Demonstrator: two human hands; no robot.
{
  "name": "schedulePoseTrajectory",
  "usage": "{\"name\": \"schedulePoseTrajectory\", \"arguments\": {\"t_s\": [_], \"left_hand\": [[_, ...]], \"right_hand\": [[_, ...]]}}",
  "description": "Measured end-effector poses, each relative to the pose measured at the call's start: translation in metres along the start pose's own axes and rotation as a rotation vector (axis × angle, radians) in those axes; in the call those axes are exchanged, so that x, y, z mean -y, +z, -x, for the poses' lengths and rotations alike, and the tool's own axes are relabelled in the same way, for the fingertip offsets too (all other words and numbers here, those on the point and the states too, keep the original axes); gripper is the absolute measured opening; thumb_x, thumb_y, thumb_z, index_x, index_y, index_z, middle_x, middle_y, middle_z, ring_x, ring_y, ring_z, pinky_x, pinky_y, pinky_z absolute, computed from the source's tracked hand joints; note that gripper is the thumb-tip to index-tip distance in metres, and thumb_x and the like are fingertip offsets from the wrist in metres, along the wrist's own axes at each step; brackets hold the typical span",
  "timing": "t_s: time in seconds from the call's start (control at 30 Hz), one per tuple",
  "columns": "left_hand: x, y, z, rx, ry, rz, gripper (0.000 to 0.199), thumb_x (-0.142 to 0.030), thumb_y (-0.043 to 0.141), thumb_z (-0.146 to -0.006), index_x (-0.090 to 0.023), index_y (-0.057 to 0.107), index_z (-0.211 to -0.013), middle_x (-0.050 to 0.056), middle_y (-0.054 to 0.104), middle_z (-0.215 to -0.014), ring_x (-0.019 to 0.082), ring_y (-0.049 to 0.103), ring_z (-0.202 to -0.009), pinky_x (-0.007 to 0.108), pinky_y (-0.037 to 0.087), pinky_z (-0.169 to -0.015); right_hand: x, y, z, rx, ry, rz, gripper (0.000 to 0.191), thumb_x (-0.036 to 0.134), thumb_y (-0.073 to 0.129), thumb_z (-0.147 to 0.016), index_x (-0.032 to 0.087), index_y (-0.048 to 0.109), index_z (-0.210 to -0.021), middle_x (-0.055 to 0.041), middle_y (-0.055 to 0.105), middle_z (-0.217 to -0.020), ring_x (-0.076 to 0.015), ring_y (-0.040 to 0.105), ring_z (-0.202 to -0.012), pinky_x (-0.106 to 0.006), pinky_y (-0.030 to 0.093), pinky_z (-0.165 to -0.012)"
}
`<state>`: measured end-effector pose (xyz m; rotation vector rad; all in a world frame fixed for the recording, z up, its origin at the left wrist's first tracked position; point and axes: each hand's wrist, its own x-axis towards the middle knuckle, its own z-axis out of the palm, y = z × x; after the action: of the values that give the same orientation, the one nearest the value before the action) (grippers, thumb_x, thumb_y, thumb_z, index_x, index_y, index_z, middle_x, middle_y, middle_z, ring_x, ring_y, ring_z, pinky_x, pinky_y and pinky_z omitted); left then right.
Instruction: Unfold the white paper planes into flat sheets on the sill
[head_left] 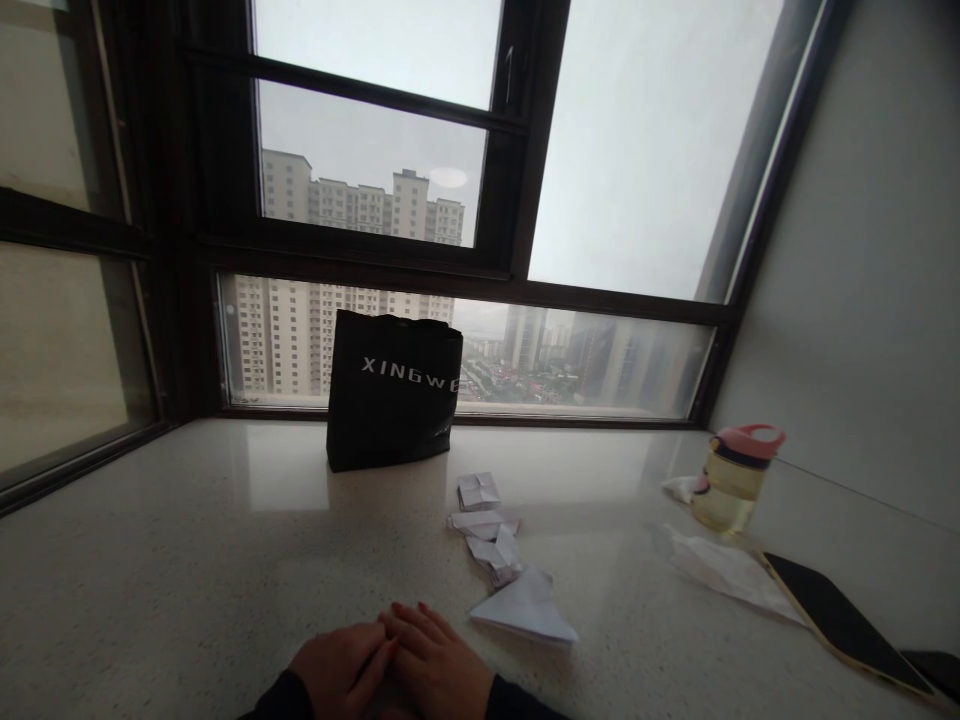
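Note:
At the bottom centre my right hand [439, 660] rests across the fingertips of my left hand [337, 668], its own fingers stretched out with red nails showing. Most of the left hand's fingers are hidden under the right, and only its back and thumb show. Neither hand visibly holds an object. Nearest to them, just right of the right hand, lies a folded white paper triangle [527, 606]. Behind it are a folded paper piece with pointed flaps [495, 553], a flat long-ended paper fold [484, 523] and a small folded paper square [478, 490].
A black bag [394, 410] with white letters stands by the window on the speckled white counter [187, 580]. On the right are a yellowish bottle [727, 492] with a pink lid, a crumpled white tissue [731, 570] and a dark phone-like slab [844, 615]. A wall [862, 300] bounds the right side.

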<state>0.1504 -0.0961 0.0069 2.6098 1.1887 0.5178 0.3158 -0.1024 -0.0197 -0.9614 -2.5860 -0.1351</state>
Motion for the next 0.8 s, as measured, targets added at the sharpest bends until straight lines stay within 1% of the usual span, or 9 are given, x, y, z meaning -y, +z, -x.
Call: {"name": "schedulePoseTrajectory", "arguments": {"t_s": [0.1,0.27,0.37,0.57,0.8], "left_hand": [[-0.001,0.0,-0.001,0.029,-0.005,-0.011,0.039,-0.037,0.018,-0.081,-0.022,0.053,-0.075,0.003,0.063,-0.075,0.016,0.058,-0.067,0.022,0.042,-0.056],[-0.007,-0.003,0.001,-0.007,-0.001,-0.035,0.04,-0.035,0.015,-0.081,-0.021,0.052,-0.075,0.004,0.062,-0.076,0.016,0.057,-0.069,0.023,0.041,-0.057],[-0.009,-0.004,0.002,-0.001,-0.011,-0.035,0.04,-0.035,0.016,-0.081,-0.021,0.052,-0.075,0.004,0.062,-0.077,0.016,0.057,-0.069,0.022,0.041,-0.057],[-0.007,-0.004,0.001,0.019,-0.036,-0.01,0.04,-0.035,0.016,-0.082,-0.021,0.053,-0.078,0.003,0.062,-0.078,0.015,0.057,-0.07,0.021,0.041,-0.059],[-0.011,-0.007,0.002,-0.019,-0.018,-0.006,0.042,-0.036,0.015,-0.082,-0.021,0.053,-0.074,0.004,0.062,-0.075,0.016,0.057,-0.069,0.023,0.041,-0.057]], "right_hand": [[0.0,0.001,0.0,0.012,0.002,-0.004,0.047,0.05,0.034,-0.079,0.017,0.042,-0.112,-0.0042,0.043,-0.121,-0.0189,0.034,-0.112,-0.035,0.028,-0.093],[0.0,0.0,0.0,0.013,0.013,-0.002,0.046,0.049,0.033,-0.08,0.018,0.042,-0.112,-0.0036,0.042,-0.122,-0.0185,0.033,-0.113,-0.035,0.029,-0.092],[0.001,0.0,0.001,0.012,0.007,-0.007,0.047,0.051,0.034,-0.079,0.018,0.041,-0.113,-0.0032,0.042,-0.122,-0.0182,0.033,-0.113,-0.035,0.028,-0.093],[0.001,0.002,0.001,0.005,0.013,0.015,0.044,0.047,0.034,-0.081,0.018,0.042,-0.112,-0.0036,0.042,-0.122,-0.0178,0.033,-0.113,-0.033,0.027,-0.094],[0.0,0.001,0.002,0.015,-0.002,0.052,0.044,0.048,0.035,-0.08,0.018,0.041,-0.112,-0.0024,0.042,-0.122,-0.0168,0.033,-0.113,-0.032,0.027,-0.093]]}}
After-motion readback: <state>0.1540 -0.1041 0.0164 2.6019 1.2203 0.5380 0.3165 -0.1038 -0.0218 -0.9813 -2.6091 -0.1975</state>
